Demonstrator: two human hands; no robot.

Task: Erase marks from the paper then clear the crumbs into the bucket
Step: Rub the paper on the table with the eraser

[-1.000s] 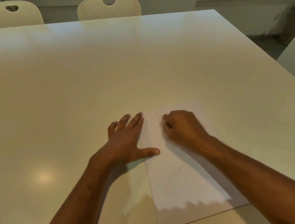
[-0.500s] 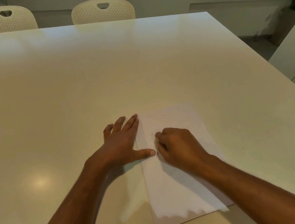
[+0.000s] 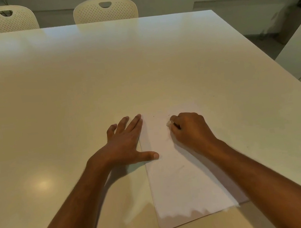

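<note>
We see a thin stack of white rectangular paper sheets (image 3: 183,175) lying flat on the pale cream, glossy table top (image 3: 68,95), toward the near right part of the surface, its long side running away from us and slightly skewed. The sheet edges fan a little at the near left corner, so we note more than one sheet.

The left hand (image 3: 126,144) lies flat, palm down, fingers straight and slightly spread. Most of the palm rests on the bare table just beside the paper's left edge; the index finger runs along that edge and the thumb reaches across onto the sheet, pressing it down. It grips nothing.

The right hand (image 3: 191,130) rests on the far part of the paper with its fingers curled in. At the tips of thumb and forefinger we see a small whitish eraser (image 3: 169,123) pinched and touching the sheet — only its tip shows, the rest hidden by the fingers.

Just beyond the eraser we note a few tiny dark specks (image 3: 169,115) on the far end of the sheet; whether these are pencil marks or crumbs we cannot tell. A very faint grey stroke shows lower on the sheet, near mid-length.

The bucket is not in view.

Background — two cream perforated plastic chairs (image 3: 105,10) stand pushed against the far edge of the table, and a second pale surface (image 3: 299,48) shows at the right edge of the view.
</note>
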